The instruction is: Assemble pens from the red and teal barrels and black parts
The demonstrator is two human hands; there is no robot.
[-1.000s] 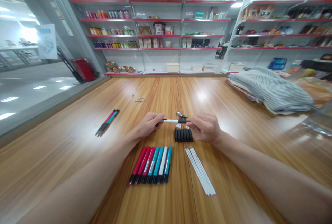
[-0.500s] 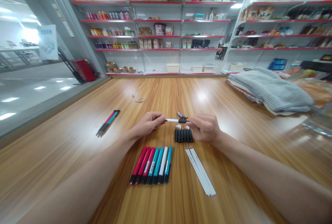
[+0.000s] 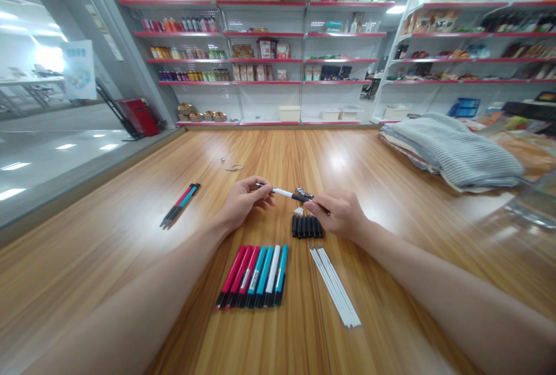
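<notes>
Head view: nearest on the surface (image 3: 130,236) lie a row of coloured pens (image 3: 256,275) and white refills (image 3: 334,285). Beyond, left hand (image 3: 241,204) and right hand (image 3: 339,216) both pinch one white pen (image 3: 284,192), held above black caps (image 3: 306,226).

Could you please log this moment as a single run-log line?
left hand: holds white pen | right hand: holds same pen's black end | pen: tilted, above black caps | table: pen row, refills

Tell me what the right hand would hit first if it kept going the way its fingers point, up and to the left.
The right hand would likely first meet the small metal parts just beyond the pen it pinches; depth is hard to judge.
</notes>
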